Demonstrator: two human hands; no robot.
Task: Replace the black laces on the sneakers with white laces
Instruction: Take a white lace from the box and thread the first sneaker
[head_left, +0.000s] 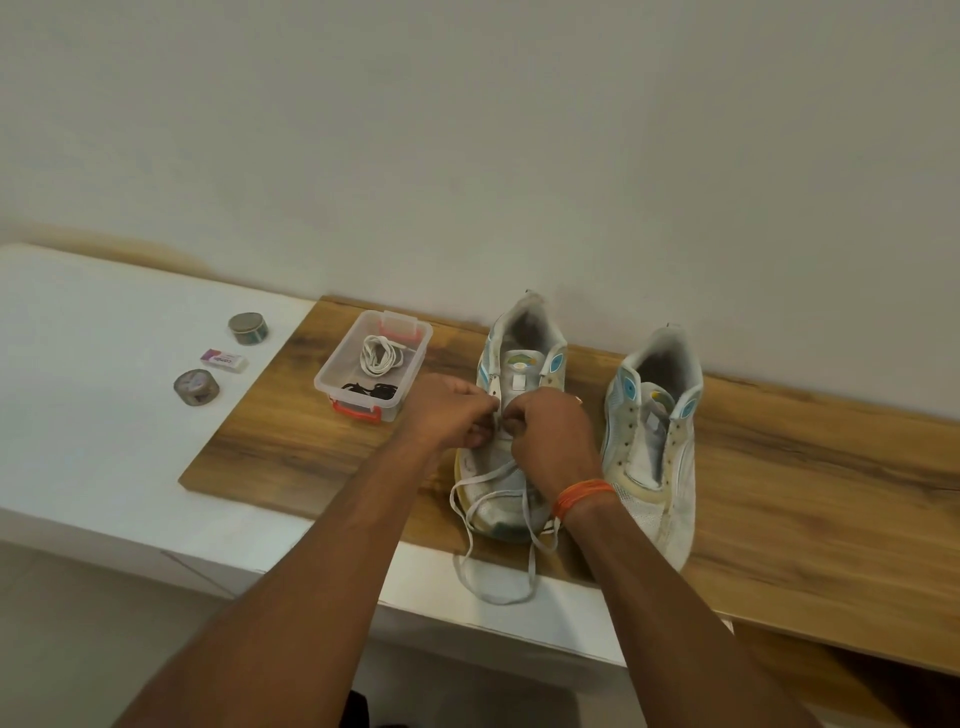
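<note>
**Lacing at the wooden board**

Wood-grain board (779, 493) lies across a white counter (104, 415), pushed up against a plain pale wall (467, 130). On the board stand two worn white mesh sneakers with blue and teal patches. The left sneaker (524, 364) sits right in front of me, the right sneaker (654, 441) just beside it with bare eyelets and no lace.

My left hand (447, 415) and right hand (550, 431) meet over the left sneaker's tongue, fingers of both curled and pinching the flat white lace (488, 519) at the eyelets. Its loose ends trail over the toe and hang off the near edge of the counter. An orange thread band (582, 496) wraps my right wrist.

Left of the sneakers, a clear plastic box (332, 364) with red-orange latches holds a coiled white lace (382, 356) at its far end and black laces (371, 391) at its near end.

Further left on the white counter lie two small round tins (248, 328) and, between them, a small white eraser (224, 359) with a purple end; its print is too small for me to read.
</note>
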